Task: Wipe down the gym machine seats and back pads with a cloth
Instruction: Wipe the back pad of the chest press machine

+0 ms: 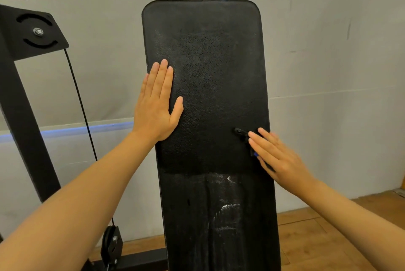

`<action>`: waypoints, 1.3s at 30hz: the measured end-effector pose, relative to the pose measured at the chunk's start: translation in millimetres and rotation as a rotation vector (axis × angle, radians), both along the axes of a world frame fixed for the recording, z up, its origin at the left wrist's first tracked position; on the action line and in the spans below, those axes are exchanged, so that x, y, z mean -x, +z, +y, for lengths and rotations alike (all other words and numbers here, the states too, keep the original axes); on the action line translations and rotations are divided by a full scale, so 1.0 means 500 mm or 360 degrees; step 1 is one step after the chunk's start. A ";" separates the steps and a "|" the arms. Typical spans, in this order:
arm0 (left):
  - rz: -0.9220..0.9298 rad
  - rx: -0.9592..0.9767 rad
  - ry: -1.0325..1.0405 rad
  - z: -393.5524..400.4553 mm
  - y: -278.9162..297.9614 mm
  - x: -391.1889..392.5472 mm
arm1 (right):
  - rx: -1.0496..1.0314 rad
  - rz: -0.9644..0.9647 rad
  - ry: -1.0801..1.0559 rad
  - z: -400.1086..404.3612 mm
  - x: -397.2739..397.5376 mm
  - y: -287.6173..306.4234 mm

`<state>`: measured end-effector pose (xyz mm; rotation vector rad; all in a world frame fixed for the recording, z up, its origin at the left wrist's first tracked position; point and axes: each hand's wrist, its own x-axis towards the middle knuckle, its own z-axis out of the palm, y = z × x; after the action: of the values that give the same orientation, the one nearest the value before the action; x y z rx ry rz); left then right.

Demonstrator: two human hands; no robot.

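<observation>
Head view: our left hand [157,104] lies flat on the back pad [206,86]; our right hand [278,156], fingers straight, presses a dark cloth [242,133] beneath it.

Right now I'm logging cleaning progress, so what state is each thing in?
back pad: upright, matte above, shiny wet streaks low down.
left hand: flat, fingers straight, pressing the pad's left edge.
right hand: fingers straight, pressing a dark cloth on the pad's right edge.
cable: taut, running down to a pulley.

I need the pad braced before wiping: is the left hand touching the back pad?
Touching. The head view shows the left hand flat on the back pad, fingers straight, no gap visible.
</observation>
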<state>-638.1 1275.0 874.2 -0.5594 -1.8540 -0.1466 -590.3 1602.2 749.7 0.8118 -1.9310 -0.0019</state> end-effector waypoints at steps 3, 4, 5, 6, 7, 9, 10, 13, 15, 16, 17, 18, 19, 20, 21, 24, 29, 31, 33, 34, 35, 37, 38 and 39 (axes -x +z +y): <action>-0.0002 -0.0003 0.0004 0.001 -0.002 0.000 | 0.0310 -0.0032 -0.0023 -0.011 -0.007 -0.026; -0.0003 -0.0004 0.0007 0.001 -0.001 -0.001 | 0.0459 -0.0048 -0.0013 -0.026 -0.007 -0.039; -0.0004 -0.0005 0.0011 0.001 -0.001 -0.001 | 0.0633 -0.0077 0.0000 -0.040 -0.006 -0.052; -0.0003 -0.0009 0.0013 0.001 -0.001 -0.001 | 0.0790 -0.0106 0.0011 -0.052 -0.006 -0.064; 0.0000 -0.0013 0.0012 0.001 -0.001 -0.001 | 0.0898 -0.0130 0.0018 -0.060 -0.008 -0.076; 0.0000 -0.0020 -0.0003 0.003 -0.002 -0.001 | 0.0954 -0.0162 0.0028 -0.066 -0.016 -0.100; -0.0002 -0.0022 -0.0007 0.004 -0.002 -0.001 | 0.0927 -0.0177 0.0038 -0.065 -0.022 -0.113; 0.0012 -0.0011 0.0010 0.001 -0.002 0.000 | 0.0799 -0.0214 0.0072 -0.060 -0.034 -0.145; 0.0026 -0.0007 0.0021 0.000 -0.001 0.001 | 0.0727 -0.0202 0.0089 -0.054 -0.034 -0.150; 0.0028 -0.0008 0.0024 0.001 0.000 0.001 | 0.0682 -0.0183 0.0096 -0.052 -0.032 -0.144; 0.0027 -0.0011 0.0024 0.001 -0.001 0.001 | 0.0639 -0.0161 0.0099 -0.052 -0.028 -0.132; 0.0026 -0.0015 0.0022 0.002 -0.002 0.001 | 0.0613 -0.0141 0.0101 -0.056 -0.021 -0.115; 0.0023 -0.0017 0.0020 0.001 -0.002 0.001 | 0.0618 -0.0131 0.0103 -0.063 -0.012 -0.092; 0.0019 -0.0018 0.0021 0.000 -0.002 0.001 | 0.0654 -0.0131 0.0105 -0.073 -0.003 -0.064; 0.0018 -0.0016 0.0025 0.000 -0.001 0.000 | 0.0713 -0.0140 0.0109 -0.085 0.006 -0.035; 0.0027 -0.0018 0.0021 0.000 0.000 0.001 | 0.0841 -0.0134 0.0099 -0.109 0.022 0.009; 0.0049 -0.0027 0.0001 0.002 -0.003 0.002 | 0.0871 -0.0153 0.0113 -0.097 -0.008 -0.073; 0.0050 -0.0037 -0.0005 0.002 -0.004 0.003 | 0.0775 -0.0166 0.0123 -0.090 -0.022 -0.120; 0.0052 -0.0043 -0.0009 0.002 -0.004 0.002 | 0.0694 -0.0165 0.0124 -0.082 -0.026 -0.143; 0.0053 -0.0044 -0.0010 0.002 -0.004 0.001 | 0.0663 -0.0150 0.0121 -0.078 -0.025 -0.142; 0.0052 -0.0041 -0.0009 0.003 -0.004 0.001 | 0.0628 -0.0125 0.0116 -0.076 -0.022 -0.137; 0.0049 -0.0029 0.0001 0.003 -0.005 0.001 | 0.0549 -0.0058 0.0113 -0.078 -0.013 -0.116; 0.0048 -0.0027 0.0012 0.003 -0.006 0.002 | 0.0505 -0.0027 0.0117 -0.078 -0.007 -0.099; 0.0049 -0.0028 0.0025 0.003 -0.007 0.002 | 0.0457 -0.0003 0.0123 -0.078 -0.001 -0.080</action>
<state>-639.0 1276.5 870.5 -0.5318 -1.8252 -0.1432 -589.8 1563.3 709.6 0.6918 -1.8460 0.3162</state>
